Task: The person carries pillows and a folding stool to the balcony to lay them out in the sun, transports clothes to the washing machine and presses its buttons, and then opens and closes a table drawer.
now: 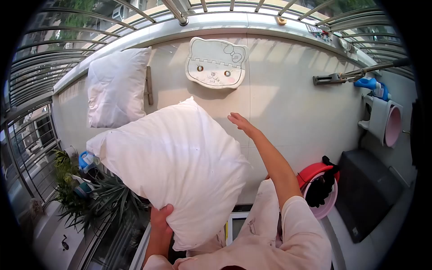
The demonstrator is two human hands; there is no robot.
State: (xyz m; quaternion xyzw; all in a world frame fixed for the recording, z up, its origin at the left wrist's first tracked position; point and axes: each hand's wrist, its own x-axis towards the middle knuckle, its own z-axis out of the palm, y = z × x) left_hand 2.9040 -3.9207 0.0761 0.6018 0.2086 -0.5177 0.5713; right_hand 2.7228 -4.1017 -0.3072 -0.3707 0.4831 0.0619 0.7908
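Note:
A large white pillow [180, 162] fills the middle of the head view, held up in front of my body. My left hand [161, 219] grips its lower left edge, thumb on the near face and the other fingers hidden behind. To the right of the pillow, my right hand [241, 123] is raised with its fingers stretched out, apart from the pillow and holding nothing. A second white pillow [118, 87] rests at the upper left, on or against something with a wooden bar [149, 85].
A cat-face stool [215, 63] stands on the tiled floor ahead. Plants [112, 198] crowd the left side. Basins [321, 198] with dark cloth, a dark grey box [366, 193] and a white sink-like fixture [382, 119] line the right. Metal railings [180, 18] enclose the balcony.

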